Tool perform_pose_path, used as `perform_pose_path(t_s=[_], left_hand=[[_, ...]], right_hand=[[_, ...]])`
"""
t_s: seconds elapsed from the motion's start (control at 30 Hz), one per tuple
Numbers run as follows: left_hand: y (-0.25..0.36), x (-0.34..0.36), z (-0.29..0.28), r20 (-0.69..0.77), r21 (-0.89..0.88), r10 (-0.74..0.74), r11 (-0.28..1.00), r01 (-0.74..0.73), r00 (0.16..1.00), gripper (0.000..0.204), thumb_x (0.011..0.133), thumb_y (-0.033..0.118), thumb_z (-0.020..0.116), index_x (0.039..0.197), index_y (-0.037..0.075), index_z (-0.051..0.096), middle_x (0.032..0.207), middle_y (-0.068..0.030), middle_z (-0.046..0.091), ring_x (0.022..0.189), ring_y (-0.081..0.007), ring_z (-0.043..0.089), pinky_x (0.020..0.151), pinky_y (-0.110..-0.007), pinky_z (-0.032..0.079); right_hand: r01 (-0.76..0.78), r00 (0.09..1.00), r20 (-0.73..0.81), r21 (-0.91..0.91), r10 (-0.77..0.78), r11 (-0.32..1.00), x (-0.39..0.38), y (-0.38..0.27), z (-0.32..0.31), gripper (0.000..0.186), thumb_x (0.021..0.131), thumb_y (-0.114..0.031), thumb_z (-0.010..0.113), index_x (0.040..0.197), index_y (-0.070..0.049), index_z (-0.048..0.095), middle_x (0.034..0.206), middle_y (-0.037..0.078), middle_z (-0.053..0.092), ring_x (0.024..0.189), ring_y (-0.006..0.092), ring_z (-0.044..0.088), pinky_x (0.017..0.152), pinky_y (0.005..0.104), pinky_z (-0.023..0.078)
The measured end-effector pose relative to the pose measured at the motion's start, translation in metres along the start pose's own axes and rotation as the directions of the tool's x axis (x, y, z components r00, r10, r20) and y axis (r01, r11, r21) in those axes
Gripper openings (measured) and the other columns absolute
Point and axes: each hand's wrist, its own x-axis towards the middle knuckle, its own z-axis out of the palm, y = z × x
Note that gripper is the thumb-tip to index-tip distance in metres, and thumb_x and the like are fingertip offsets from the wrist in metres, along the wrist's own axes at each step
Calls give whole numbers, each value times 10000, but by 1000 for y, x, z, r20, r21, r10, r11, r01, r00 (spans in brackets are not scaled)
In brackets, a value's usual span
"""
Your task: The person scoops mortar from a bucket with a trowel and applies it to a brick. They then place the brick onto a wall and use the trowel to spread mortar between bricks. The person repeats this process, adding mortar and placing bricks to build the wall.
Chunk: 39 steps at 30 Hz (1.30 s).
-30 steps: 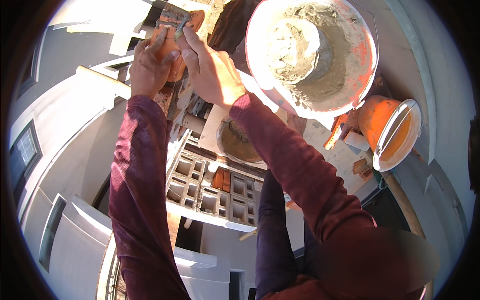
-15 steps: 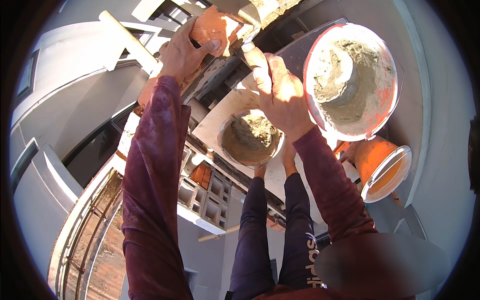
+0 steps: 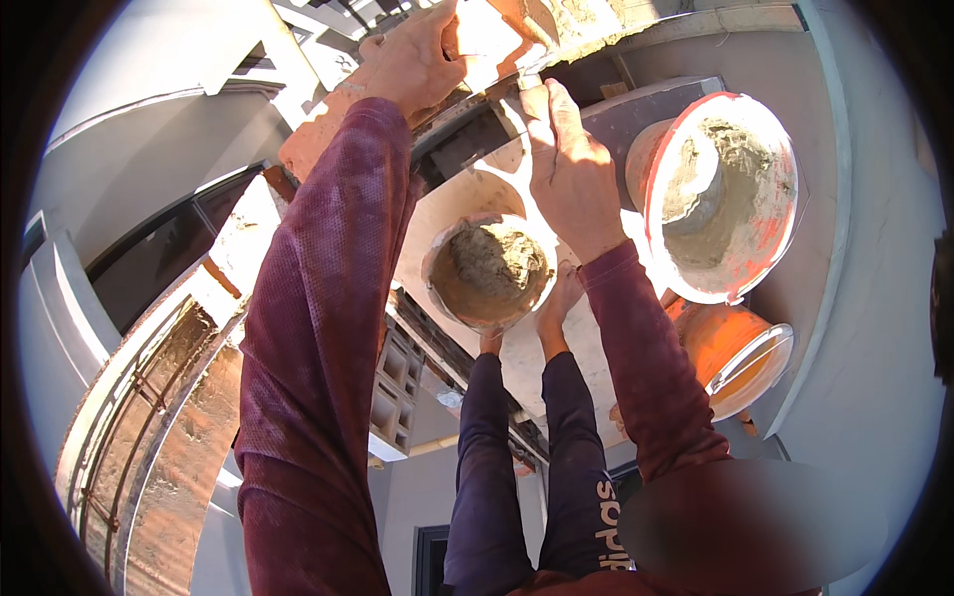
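My left hand grips an orange brick at the top, on a mortar-topped course of brickwork. My right hand is closed round a trowel just below that brick; its blade is hard to make out. To the right, a white and red bucket holds grey mortar with a smaller container in it. Below my hands, a round container of wet mortar stands on a pale board beside my bare feet.
An orange bucket lies tipped at the right. Grey hollow blocks are beneath the board. Steel bars run along the ledge at the left. Pale walls surround the scaffold, with windows far below.
My view has shifted, showing more legs and scaffold. My left hand moved up and right with the brick. My right hand moved right and drew the trowel from the brick's face to below it.
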Motion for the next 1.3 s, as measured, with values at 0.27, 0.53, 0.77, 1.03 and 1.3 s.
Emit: perform_pose_path(t_s=[0.27,0.53,0.77,1.03,1.3], left_hand=[[-6,-4,7,-66,72,52,996,-47,996,593,826,373,709,1295,47,548,1136,-208,618,1124,-370,580,943,-476,442],[-24,10,16,61,128,35,991,-43,998,665,804,232,755,1397,47,520,1088,-128,622,929,-254,600,820,-352,485],[-5,28,39,-103,340,252,918,-204,962,636,865,359,719,1438,214,484,1409,-111,519,1204,-341,564,979,-440,484],[0,31,44,-23,281,73,958,-64,997,628,856,331,680,1448,358,472,1317,-90,575,1171,-346,580,977,-446,490],[3,30,41,-27,308,90,948,-78,996,657,857,364,689,1470,338,453,1288,-133,590,1144,-315,607,952,-423,508]], right_hand=[[131,976,-180,56,-119,990,-1,1,6,389,980,-203,541,1334,-42,542,992,207,691,710,367,662,653,428,555],[109,943,-316,5,-101,994,10,-10,12,439,939,-162,603,1335,10,521,757,188,649,643,353,631,631,411,535],[180,886,-443,54,-138,982,15,-11,5,485,904,-120,653,1371,-56,541,896,134,639,685,264,612,633,366,517],[34,948,-312,283,59,959,28,-2,2,380,951,-120,580,1330,-116,570,752,198,618,657,370,619,617,437,497],[57,928,-366,318,67,946,23,2,1,420,906,-138,587,1326,-142,584,820,211,625,635,374,626,602,443,530]])
